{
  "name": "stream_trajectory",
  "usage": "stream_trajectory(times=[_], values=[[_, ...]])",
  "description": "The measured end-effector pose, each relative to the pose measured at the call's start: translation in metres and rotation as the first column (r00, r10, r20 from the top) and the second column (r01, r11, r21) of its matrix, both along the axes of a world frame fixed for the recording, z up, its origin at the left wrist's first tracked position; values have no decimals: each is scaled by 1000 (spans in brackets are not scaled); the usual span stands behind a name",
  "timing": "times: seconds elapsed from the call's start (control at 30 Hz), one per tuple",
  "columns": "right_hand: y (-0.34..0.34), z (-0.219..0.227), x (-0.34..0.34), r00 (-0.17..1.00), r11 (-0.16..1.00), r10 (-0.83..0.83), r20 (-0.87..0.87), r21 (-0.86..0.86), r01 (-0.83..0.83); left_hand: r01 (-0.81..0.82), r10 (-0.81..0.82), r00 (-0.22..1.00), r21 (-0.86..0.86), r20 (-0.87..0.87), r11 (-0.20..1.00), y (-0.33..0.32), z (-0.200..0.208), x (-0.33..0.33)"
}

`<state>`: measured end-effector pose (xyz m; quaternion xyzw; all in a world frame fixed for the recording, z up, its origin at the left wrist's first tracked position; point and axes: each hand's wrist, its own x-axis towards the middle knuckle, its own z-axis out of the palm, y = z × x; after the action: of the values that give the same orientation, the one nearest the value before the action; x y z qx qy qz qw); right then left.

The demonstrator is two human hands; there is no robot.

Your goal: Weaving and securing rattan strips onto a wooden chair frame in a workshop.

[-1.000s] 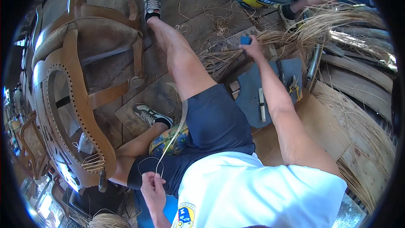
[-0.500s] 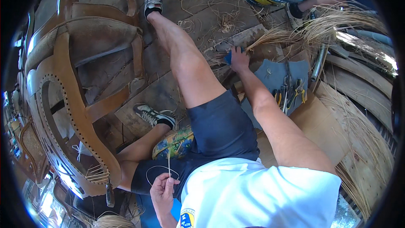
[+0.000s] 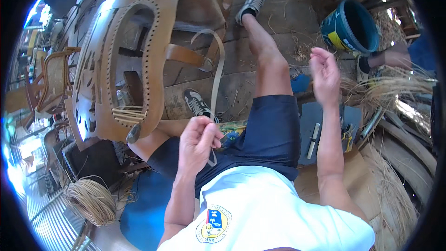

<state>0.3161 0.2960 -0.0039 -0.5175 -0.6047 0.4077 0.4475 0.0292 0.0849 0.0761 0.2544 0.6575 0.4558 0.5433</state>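
Note:
My left hand (image 3: pixel 200 144) pinches a long pale cane strip (image 3: pixel 220 65) that arches up toward the chair and hangs in a loop below the fingers. To the right, my right hand (image 3: pixel 324 76) is raised, slightly blurred, its fingers loosely apart with nothing visible in them. Left of my knee stands a wooden chair frame (image 3: pixel 158 65), its curved back opening edged with small holes. Several cane strands (image 3: pixel 127 114) span the near end of that opening. Beside them a dark-handled tool (image 3: pixel 133 134) sticks out. A blue object (image 3: pixel 301 83) lies near my right hand.
A grey mat (image 3: pixel 306 130) with pliers (image 3: pixel 347 139) and other tools lies right of my thigh. Beyond are a dark bucket (image 3: pixel 350 30), another person's leg (image 3: pixel 390 58) and loose cane fibres (image 3: pixel 390 86). A coil of cane (image 3: pixel 90 202) sits at lower left.
My right hand has left the blue object and risen. My left hand has moved up, and more of the strip shows. The view has turned left, bringing the cane coil into sight.

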Motion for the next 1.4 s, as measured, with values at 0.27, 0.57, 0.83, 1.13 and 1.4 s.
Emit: stream_trajectory(times=[0.27, 0.57, 0.83, 1.13, 1.4], values=[[-104, 76, -142, 174, 268, 865, 471, -141, -953, 262, -142, 770, 106, -622, 959, -53, 3, -4], [-105, 90, -133, 178, 239, 948, 262, -222, -945, 177, -184, 819, -66, -544, 982, -149, 39, -56], [7, 29, 12, 679, 937, 258, 687, -6, -350, 50, -194, 816, -267, -545, 962, -203, 81, -140], [154, -73, 333, 317, 931, -297, 901, 198, 308, -333, -217, 563, -459, -797, 824, -305, 124, -308], [158, -37, 106, 591, 975, -150, 793, 217, -42, -64, -226, 816, -471, -532, 880, -216, 117, -187]])
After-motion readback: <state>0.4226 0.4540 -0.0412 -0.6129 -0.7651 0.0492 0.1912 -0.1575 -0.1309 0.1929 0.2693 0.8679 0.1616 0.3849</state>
